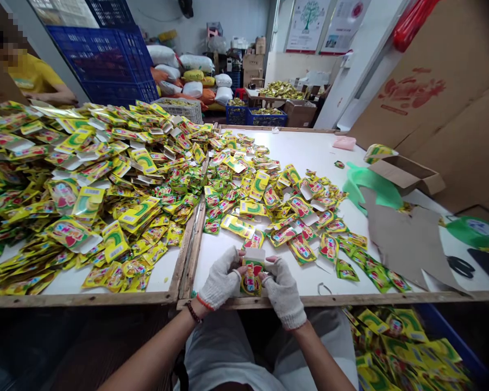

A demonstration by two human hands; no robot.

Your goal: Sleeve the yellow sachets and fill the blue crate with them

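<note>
Between my hands, at the table's front edge, a small yellow and red printed carton [252, 276] stands with its pale flap upward. My left hand [223, 277], in a white knitted glove with the fingertips bare, grips its left side. On its right side, the gloved fingers of my right hand [284, 288] hold it too. Whether anything is inside the carton cannot be seen. Just beyond lie more flat yellow cartons [252, 208] and small green and red sachets [218, 198], mixed in a loose heap on the white tabletop [301, 146].
A large pile of cartons and sachets [85, 179] covers the left table, past a wooden divider [187, 250]. To the right are torn cardboard [403, 233], black scissors [460, 267], a green tape roll [475, 231] and an open box [407, 171]. A filled crate [411, 347] stands below. A person [41, 79] is at far left.
</note>
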